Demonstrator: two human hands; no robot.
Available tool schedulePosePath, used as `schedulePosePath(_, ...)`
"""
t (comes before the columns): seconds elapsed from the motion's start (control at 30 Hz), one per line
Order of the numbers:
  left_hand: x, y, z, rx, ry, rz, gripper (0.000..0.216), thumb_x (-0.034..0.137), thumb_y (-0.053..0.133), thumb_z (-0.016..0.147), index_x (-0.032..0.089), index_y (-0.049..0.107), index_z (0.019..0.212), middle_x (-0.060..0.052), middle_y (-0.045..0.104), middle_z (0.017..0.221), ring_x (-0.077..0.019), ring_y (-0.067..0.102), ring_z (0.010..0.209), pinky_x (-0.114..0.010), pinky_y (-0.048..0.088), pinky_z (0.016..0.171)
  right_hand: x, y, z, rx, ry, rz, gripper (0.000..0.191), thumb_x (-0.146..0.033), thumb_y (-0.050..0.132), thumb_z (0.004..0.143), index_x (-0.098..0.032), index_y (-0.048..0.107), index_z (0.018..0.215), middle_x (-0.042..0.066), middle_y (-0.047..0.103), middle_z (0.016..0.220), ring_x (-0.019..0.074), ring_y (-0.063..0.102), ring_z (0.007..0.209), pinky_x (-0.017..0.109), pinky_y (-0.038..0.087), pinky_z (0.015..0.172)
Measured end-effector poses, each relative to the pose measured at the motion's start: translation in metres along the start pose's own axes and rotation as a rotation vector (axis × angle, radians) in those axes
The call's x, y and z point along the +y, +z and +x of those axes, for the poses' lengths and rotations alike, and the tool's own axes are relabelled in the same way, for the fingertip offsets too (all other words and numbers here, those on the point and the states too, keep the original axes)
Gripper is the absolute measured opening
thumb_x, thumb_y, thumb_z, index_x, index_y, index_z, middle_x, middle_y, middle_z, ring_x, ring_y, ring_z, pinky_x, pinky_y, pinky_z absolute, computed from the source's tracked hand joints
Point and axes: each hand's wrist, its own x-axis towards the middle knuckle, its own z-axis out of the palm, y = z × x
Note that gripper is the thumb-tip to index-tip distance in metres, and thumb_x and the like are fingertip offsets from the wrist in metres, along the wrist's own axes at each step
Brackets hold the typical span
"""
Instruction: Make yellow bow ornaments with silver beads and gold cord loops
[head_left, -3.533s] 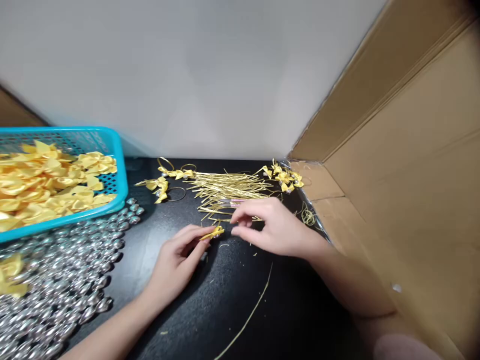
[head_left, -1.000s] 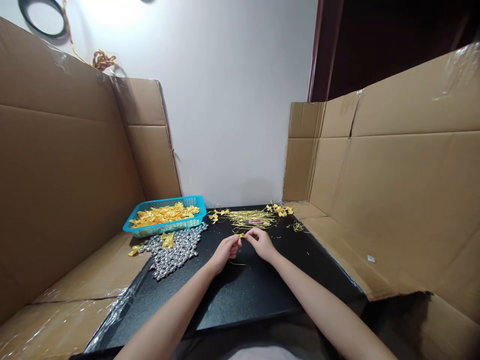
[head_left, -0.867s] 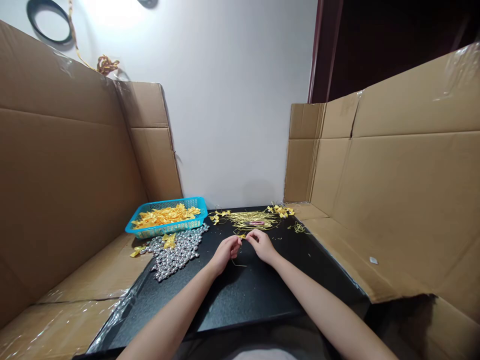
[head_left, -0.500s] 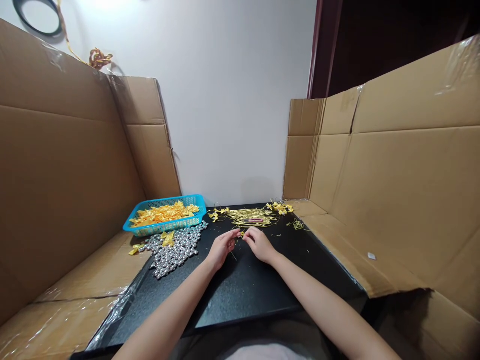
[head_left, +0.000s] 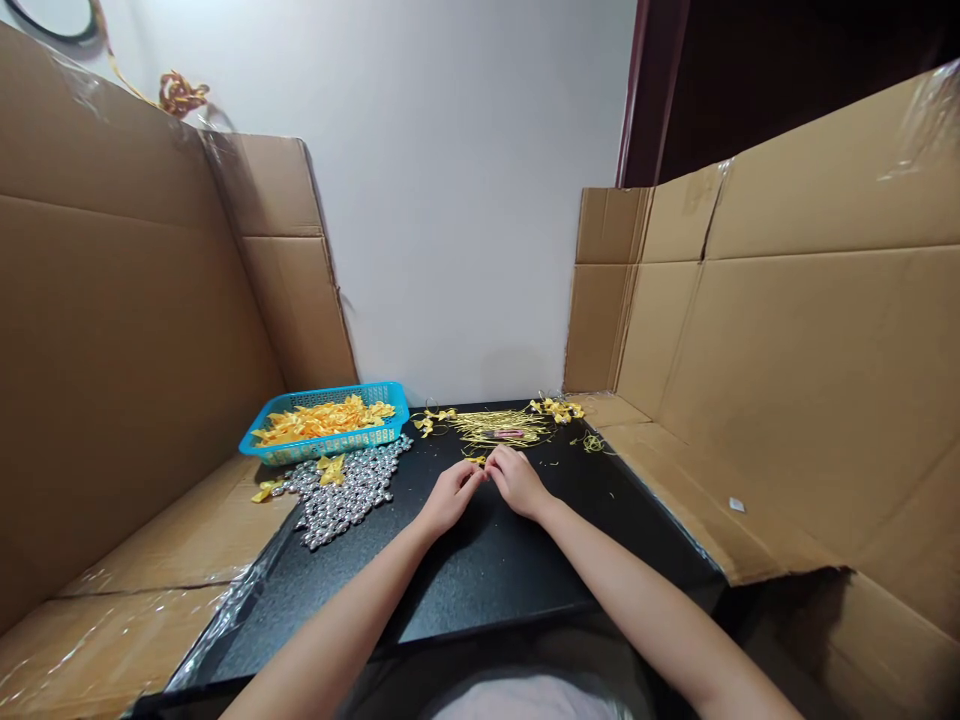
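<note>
My left hand (head_left: pixel 451 494) and my right hand (head_left: pixel 516 480) meet fingertip to fingertip above the black table (head_left: pixel 480 580). Both are closed in a pinch. A small yellow ribbon bow (head_left: pixel 477 460) shows just beyond the fingertips, partly hidden by them; the exact grip on it is covered. Behind the hands lies a spread of thin gold-yellow cords (head_left: pixel 487 424), with a small pink tool (head_left: pixel 508 434) on top. To the left, silver beads (head_left: pixel 349 500) cover part of the table, and a yellow bow (head_left: pixel 331 469) rests on them.
A blue basket (head_left: pixel 397 395) full of yellow bows stands at the back left. Finished-looking bows with cords (head_left: pixel 556 409) and a tangle of cord (head_left: pixel 592 442) lie at the back right. Cardboard walls (head_left: pixel 810 380) flank the table, with a white wall (head_left: pixel 465 220) behind.
My hands have come closer together and their fingertips now meet. The thin cord end that hung below my left hand no longer shows. The view has shifted slightly.
</note>
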Motion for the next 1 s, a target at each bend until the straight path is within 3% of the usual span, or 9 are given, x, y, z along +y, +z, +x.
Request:
schedulePosePath(0.4,-0.010,0.003,0.001,-0.086,0.018,-0.006,0.026,0.031,0.060,0.091,0.014,0.062,0.110,-0.007,0.065,0.109,-0.0217,0.065,0.091,-0.040,0.056,0.078,-0.001,0.002,0.001,0.018,0.024,0.200,0.020,-0.031,0.055,0.095,-0.016,0.062,0.107,0.006,0.065,0.106,0.0172,0.064,0.089,0.037,0.055,0.079)
schedulePosePath(0.7,-0.005,-0.002,0.004,-0.002,-0.004,-0.079,0.026,0.032,0.059,0.091,0.014,0.062,0.109,-0.006,0.066,0.109,-0.0221,0.065,0.091,-0.040,0.056,0.078,0.006,0.006,0.003,0.013,0.143,0.360,0.021,-0.031,0.055,0.095,-0.015,0.061,0.108,0.006,0.065,0.105,0.0172,0.064,0.088,0.036,0.055,0.077)
schedulePosePath(1.0,-0.004,-0.005,0.004,0.130,-0.044,-0.162,0.026,0.030,0.060,0.091,0.015,0.062,0.112,-0.007,0.065,0.113,-0.0223,0.065,0.095,-0.042,0.055,0.081,0.018,0.016,0.003,-0.077,0.238,0.558,0.024,-0.031,0.058,0.093,-0.014,0.061,0.110,0.006,0.065,0.105,0.0177,0.065,0.087,0.036,0.056,0.076)
